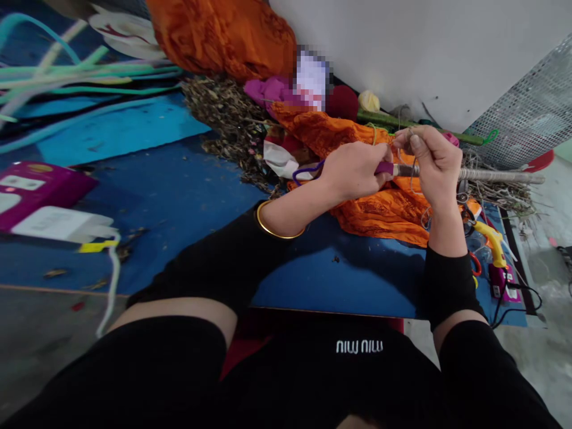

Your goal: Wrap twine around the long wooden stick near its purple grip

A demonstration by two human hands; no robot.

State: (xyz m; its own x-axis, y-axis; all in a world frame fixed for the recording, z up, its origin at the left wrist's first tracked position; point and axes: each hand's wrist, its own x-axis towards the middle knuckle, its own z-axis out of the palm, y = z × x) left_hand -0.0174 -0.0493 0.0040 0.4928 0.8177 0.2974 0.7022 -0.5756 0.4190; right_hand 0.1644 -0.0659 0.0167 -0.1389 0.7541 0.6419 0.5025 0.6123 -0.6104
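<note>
A wrapped stick (pixel 500 175) runs sideways above the orange cloth (pixel 379 214), its pale cord-wound end pointing right. My left hand (pixel 360 170) is closed round the stick's purple-covered part, and a loop of purple strand (pixel 306 171) trails left of it. Thin grey string (pixel 414 179) hangs in loops from the pinched fingertips of my right hand (pixel 431 155), which is beside the stick, to the right of my left hand. Behind both hands lies a green wrapped rod (pixel 465 137).
Dried twigs (pixel 223 113) lie beyond my left forearm. Pipe-like coloured strips (pixel 89 74), a purple box (pixel 40 190) and a white bottle (pixel 62 223) are on the blue table (pixel 179 196) at left. A yellow glue gun (pixel 491 238) and cables sit at the right edge.
</note>
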